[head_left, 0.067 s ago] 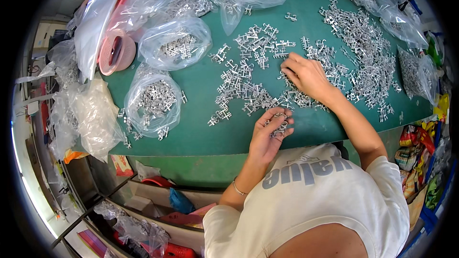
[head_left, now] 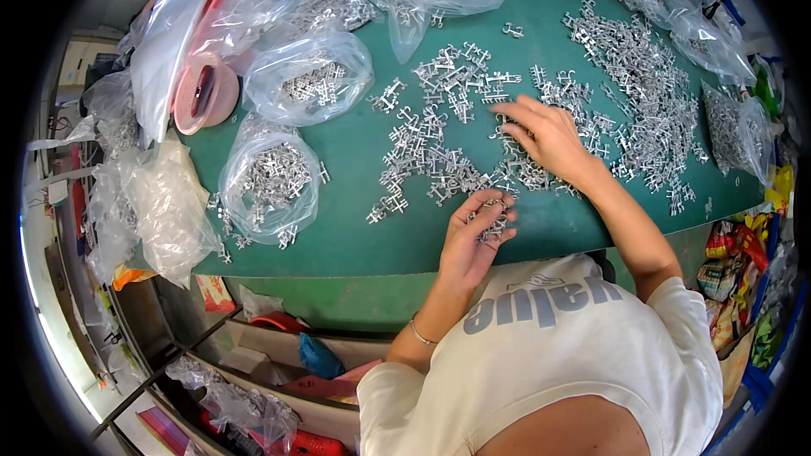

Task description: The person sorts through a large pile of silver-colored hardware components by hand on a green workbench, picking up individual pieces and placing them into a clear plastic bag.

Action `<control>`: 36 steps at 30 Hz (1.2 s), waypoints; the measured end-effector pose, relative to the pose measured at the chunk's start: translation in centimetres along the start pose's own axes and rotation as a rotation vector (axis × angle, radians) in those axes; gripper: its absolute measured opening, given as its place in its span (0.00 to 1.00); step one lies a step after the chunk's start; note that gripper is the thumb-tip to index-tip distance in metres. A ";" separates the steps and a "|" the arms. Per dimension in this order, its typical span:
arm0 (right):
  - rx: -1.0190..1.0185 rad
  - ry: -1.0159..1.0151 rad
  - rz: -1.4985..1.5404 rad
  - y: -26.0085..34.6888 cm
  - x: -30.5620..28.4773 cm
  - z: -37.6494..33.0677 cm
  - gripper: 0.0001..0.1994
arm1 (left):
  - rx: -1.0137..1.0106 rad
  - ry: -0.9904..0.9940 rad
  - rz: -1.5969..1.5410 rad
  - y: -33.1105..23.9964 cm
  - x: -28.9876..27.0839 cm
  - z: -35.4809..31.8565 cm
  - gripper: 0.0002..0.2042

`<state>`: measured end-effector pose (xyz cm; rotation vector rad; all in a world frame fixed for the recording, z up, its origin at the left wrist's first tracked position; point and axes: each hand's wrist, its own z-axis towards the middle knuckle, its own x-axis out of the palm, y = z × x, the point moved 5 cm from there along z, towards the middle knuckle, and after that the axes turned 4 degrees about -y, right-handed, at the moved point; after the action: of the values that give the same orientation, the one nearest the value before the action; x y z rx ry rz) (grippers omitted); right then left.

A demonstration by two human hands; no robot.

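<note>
Near the table's front edge, my left hand (head_left: 466,245) is closed around several small silver metal pieces (head_left: 495,224), which show between thumb and fingers. Farther forward and to the right, my right hand (head_left: 549,137) hovers over the table with thumb and forefinger apart, nothing visible between them. Its fingertips are close to a heap of metal pieces (head_left: 568,93), and loose pieces (head_left: 525,171) lie beneath the palm. A spread of similar pieces (head_left: 427,152) lies to the left of both hands.
The green table (head_left: 372,245) carries a large heap of pieces (head_left: 650,93) on the right. Open clear bags of pieces, one (head_left: 270,181) nearer and one (head_left: 312,76) farther, stand at left beside a pink basket (head_left: 221,97). Drawers (head_left: 279,355) sit below the table's front edge.
The fingers of my right hand have spread apart, the forefinger reaching slightly left. My left hand keeps its place and its hold on the metal pieces.
</note>
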<state>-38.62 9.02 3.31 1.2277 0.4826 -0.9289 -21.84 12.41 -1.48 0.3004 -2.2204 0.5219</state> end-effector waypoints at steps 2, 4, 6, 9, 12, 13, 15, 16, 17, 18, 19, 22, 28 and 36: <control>-0.028 0.128 -0.085 0.4 0.7 -0.1 0.07 | -0.001 0.018 -0.004 0.0 0.0 0.1 0.07; -0.049 0.145 -0.073 0.3 1.0 -0.2 0.07 | -0.004 0.040 -0.009 0.2 0.2 0.2 0.07; -0.072 0.049 0.039 -0.4 1.0 -0.1 0.06 | 0.003 0.049 0.010 0.2 0.2 0.1 0.07; 0.136 -0.015 0.498 -2.2 -0.3 0.2 0.05 | 0.017 0.066 0.015 0.1 0.1 0.0 0.07; 0.665 0.056 1.561 -3.2 -0.6 -0.8 0.06 | 0.015 0.090 0.014 0.2 0.0 0.0 0.07; 0.633 0.068 1.606 -2.8 -0.9 -0.9 0.08 | 0.012 0.100 0.014 0.2 -0.1 0.1 0.08; 0.764 0.166 1.512 -2.6 -0.6 -1.6 0.09 | 0.006 0.105 0.026 0.2 -0.1 0.2 0.09; 0.827 0.215 1.462 -2.5 -0.6 -2.1 0.09 | 0.003 0.107 0.032 0.2 -0.1 0.2 0.09; 0.837 0.285 1.433 -2.3 -0.6 -2.7 0.08 | 0.000 0.069 0.028 0.0 0.3 0.1 0.10; 0.592 0.310 1.223 -1.5 -1.0 -2.5 0.08 | -0.001 0.027 0.024 -0.2 1.2 -0.2 0.11; 0.352 0.329 1.007 -0.2 -1.2 -2.4 0.08 | -0.003 -0.014 0.020 -0.4 1.7 -0.3 0.12; 0.188 0.394 0.761 3.2 -2.0 -2.6 0.06 | -0.025 -0.088 -0.067 -0.2 2.2 -0.3 0.13; 0.192 0.035 0.026 0.6 -2.1 -1.8 0.08 | -0.081 0.117 0.031 1.0 0.7 0.2 0.11; 0.297 0.089 -0.036 -0.4 -1.0 -2.3 0.05 | -0.056 0.070 0.037 0.7 1.1 -0.1 0.09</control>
<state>-39.12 11.54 3.16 1.5389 0.4487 -1.0040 -22.75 13.07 -0.75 0.2090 -2.1720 0.4821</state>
